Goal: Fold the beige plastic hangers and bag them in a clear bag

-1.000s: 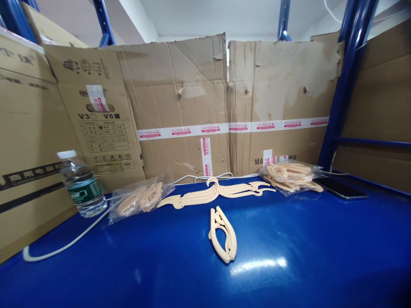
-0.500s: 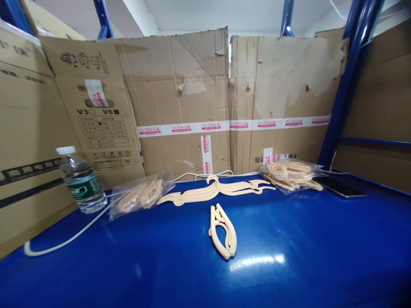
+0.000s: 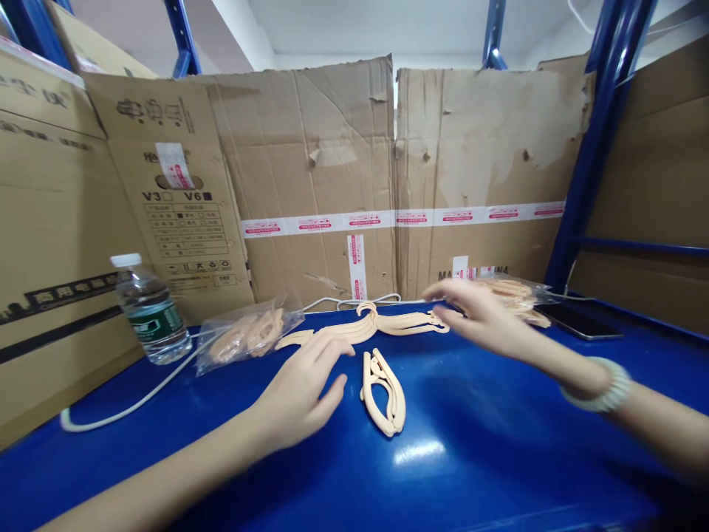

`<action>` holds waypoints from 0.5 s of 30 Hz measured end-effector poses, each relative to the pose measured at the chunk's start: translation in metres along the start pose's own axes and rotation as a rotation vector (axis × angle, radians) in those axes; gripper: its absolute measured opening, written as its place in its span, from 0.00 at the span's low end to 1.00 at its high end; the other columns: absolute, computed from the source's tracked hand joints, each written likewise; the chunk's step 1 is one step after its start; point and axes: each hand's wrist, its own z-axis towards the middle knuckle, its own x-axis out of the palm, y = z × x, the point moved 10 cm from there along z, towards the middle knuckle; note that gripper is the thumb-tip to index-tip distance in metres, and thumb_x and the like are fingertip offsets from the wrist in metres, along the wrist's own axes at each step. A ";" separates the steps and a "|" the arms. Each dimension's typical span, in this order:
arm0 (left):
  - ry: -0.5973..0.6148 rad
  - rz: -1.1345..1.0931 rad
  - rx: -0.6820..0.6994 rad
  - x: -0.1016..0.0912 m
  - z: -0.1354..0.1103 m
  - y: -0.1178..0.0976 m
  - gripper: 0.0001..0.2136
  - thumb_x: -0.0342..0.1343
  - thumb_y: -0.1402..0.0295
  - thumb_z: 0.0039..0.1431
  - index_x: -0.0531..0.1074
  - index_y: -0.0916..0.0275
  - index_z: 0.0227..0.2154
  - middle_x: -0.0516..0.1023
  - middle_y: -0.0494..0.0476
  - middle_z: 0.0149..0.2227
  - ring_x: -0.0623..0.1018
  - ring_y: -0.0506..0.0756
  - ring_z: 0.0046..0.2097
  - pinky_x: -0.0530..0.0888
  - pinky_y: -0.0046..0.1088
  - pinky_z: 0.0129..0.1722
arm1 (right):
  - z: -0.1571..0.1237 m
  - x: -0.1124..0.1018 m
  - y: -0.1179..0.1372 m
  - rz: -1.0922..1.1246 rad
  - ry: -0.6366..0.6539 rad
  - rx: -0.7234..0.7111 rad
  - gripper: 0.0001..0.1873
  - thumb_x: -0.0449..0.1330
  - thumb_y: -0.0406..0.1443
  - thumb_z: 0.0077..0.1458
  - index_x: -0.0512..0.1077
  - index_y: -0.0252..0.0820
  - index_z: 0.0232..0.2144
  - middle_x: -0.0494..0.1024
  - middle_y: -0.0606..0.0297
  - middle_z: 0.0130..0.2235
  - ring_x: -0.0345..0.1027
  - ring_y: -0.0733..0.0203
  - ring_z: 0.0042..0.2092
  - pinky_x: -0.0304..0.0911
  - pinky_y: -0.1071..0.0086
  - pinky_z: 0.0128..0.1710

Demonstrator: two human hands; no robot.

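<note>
A folded beige plastic hanger [image 3: 394, 395] lies on the blue surface, its looped end toward me. Just left of it hovers my left hand [image 3: 307, 384], thumb and fingers apart, holding nothing. Behind it, several unfolded beige hangers [image 3: 354, 329] lie stacked with their hooks pointing away. My right hand [image 3: 470, 307] is over the right end of that stack, its thumb and fingers spread and nothing between them; whether it touches the stack I cannot tell. Part of a clear bag of folded hangers [image 3: 523, 295] is hidden behind my right hand.
Another clear bag of hangers [image 3: 247, 336] lies at the left, near a water bottle [image 3: 152, 314] and a white cable [image 3: 133, 408]. A black phone [image 3: 579, 322] lies at the back right. Cardboard sheets [image 3: 310, 170] stand along the back, between blue rack posts [image 3: 601, 148].
Both my hands have come into view, the left from the lower left and the right from the right. The hangers, bags and bottle rest as before; the view has shifted slightly.
</note>
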 end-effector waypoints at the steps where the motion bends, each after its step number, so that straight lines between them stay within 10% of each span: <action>1: 0.060 0.005 -0.014 0.011 0.004 0.006 0.10 0.49 0.73 0.58 0.69 0.58 0.42 0.74 0.60 0.46 0.73 0.61 0.49 0.71 0.44 0.50 | -0.002 0.015 -0.004 0.005 0.044 0.005 0.15 0.53 0.34 0.61 0.70 0.41 0.49 0.75 0.56 0.45 0.70 0.54 0.46 0.67 0.59 0.47; 6: 0.026 -0.094 -0.188 0.028 0.006 0.046 0.09 0.47 0.73 0.56 0.69 0.60 0.38 0.76 0.57 0.42 0.75 0.58 0.43 0.74 0.38 0.42 | -0.017 0.079 -0.028 -0.053 0.216 -0.002 0.17 0.52 0.27 0.55 0.71 0.38 0.46 0.74 0.52 0.47 0.66 0.50 0.52 0.62 0.54 0.53; 15: -0.036 -0.114 -0.211 0.023 0.003 0.050 0.09 0.47 0.71 0.56 0.70 0.60 0.38 0.76 0.58 0.42 0.76 0.58 0.45 0.75 0.37 0.43 | -0.019 0.088 -0.034 -0.103 0.261 0.007 0.15 0.50 0.29 0.60 0.71 0.36 0.46 0.74 0.51 0.46 0.66 0.50 0.50 0.61 0.55 0.52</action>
